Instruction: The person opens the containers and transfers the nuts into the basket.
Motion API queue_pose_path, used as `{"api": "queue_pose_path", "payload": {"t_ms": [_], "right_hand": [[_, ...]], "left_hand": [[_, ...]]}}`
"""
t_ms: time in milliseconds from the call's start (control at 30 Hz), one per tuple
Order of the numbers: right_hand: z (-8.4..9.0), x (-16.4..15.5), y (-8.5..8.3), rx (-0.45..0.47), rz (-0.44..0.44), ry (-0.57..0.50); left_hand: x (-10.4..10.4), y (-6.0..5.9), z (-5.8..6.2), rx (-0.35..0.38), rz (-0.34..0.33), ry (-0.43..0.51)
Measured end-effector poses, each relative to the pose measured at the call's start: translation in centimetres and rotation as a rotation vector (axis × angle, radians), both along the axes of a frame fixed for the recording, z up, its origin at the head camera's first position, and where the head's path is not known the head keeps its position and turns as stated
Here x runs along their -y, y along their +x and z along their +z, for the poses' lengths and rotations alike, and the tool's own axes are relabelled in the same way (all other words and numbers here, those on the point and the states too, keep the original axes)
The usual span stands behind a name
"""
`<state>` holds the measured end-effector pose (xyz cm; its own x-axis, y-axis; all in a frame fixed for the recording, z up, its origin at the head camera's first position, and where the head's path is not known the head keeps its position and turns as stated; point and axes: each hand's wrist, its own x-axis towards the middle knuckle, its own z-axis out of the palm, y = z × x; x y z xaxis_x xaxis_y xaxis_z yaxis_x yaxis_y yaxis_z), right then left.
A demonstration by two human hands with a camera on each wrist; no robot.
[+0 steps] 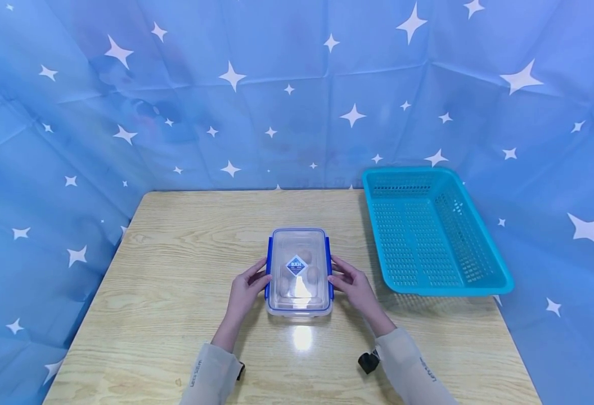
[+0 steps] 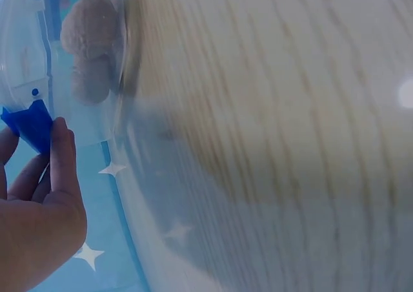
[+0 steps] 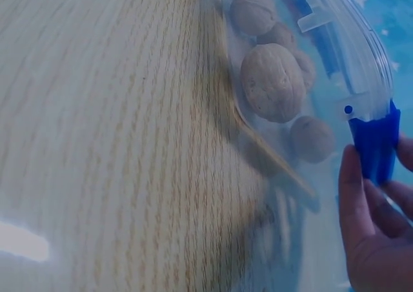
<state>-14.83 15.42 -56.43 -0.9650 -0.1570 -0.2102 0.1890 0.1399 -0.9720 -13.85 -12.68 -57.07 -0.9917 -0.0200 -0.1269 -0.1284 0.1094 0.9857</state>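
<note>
A clear plastic food container with a blue-edged lid sits on the table in front of me. Walnuts show through its wall, and also dimly under the lid. On the left side, my left hand pinches a blue side latch between thumb and fingers. My right hand grips the opposite blue latch the same way. The lid lies over the container, a blue diamond label on its top.
To the right, a turquoise perforated basket stands at the table's far right edge. The wood-grain table reaches back to a blue star-patterned curtain. A black wrist device shows by the right sleeve.
</note>
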Motion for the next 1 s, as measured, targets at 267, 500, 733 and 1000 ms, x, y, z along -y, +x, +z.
{"api": "queue_pose_path", "payload": {"t_ms": [267, 500, 733, 1000], "right_hand": [[0.4, 0.1, 0.0, 0.018, -0.001, -0.019], [0.8, 0.1, 0.0, 0.082, -0.007, -0.03], [0.9, 0.1, -0.4, 0.09, -0.023, -0.024], [1.3, 0.6, -0.2, 0.072, -0.043, 0.001]], "left_hand": [[-0.1, 0.1, 0.5, 0.001, -0.008, -0.054], [-0.3, 0.1, 1.2, 0.039, -0.014, -0.042], [-0.3, 0.1, 0.4, 0.017, 0.003, -0.008], [-0.3, 0.1, -0.1, 0.02, 0.005, -0.018]]}}
